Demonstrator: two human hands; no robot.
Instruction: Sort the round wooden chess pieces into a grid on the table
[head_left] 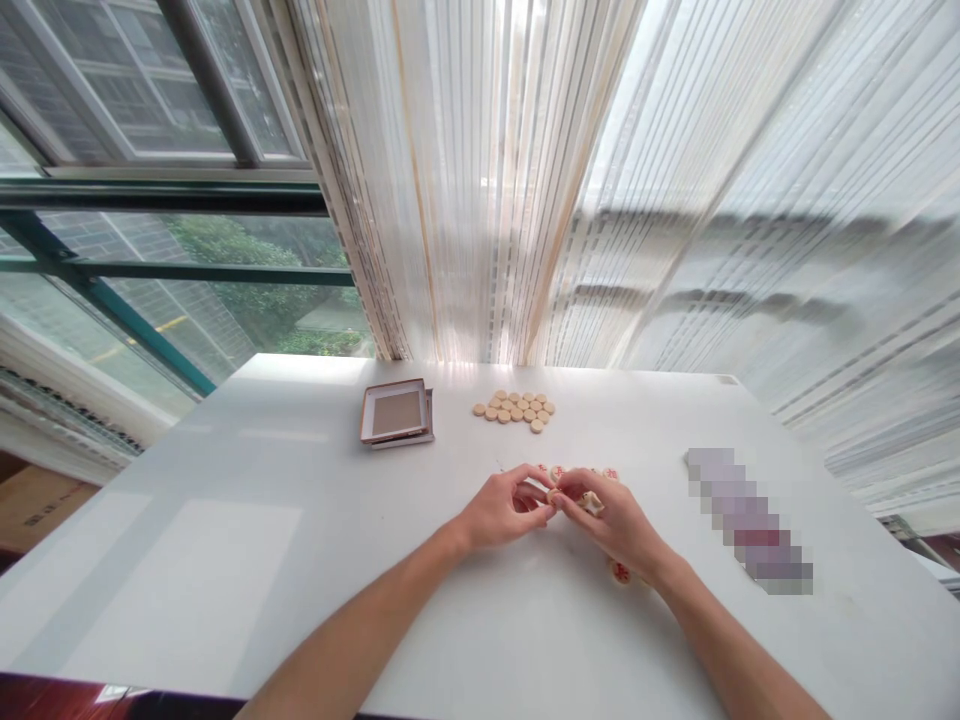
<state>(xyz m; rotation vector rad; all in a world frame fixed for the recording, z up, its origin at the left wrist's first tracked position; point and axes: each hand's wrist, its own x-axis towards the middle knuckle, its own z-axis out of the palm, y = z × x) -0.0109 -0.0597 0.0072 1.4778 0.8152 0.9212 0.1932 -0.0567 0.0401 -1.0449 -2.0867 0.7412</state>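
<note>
Handling step: left hand (495, 512) and right hand (618, 514) grips pinch one small round cream disc (553, 497) near red-marked round cream discs (621, 573); next move likely needs controlled release.

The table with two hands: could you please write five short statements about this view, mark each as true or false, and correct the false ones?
1. The left hand and right hand meet at one small disc. True.
2. The plain discs lie between the hands and the curtain. True.
3. In the picture, the open box is right of the plain discs. False: it is left of them.
4. A red-marked disc lies below the right hand in the picture. True.
5. The table is black. False: its top is white.
</note>
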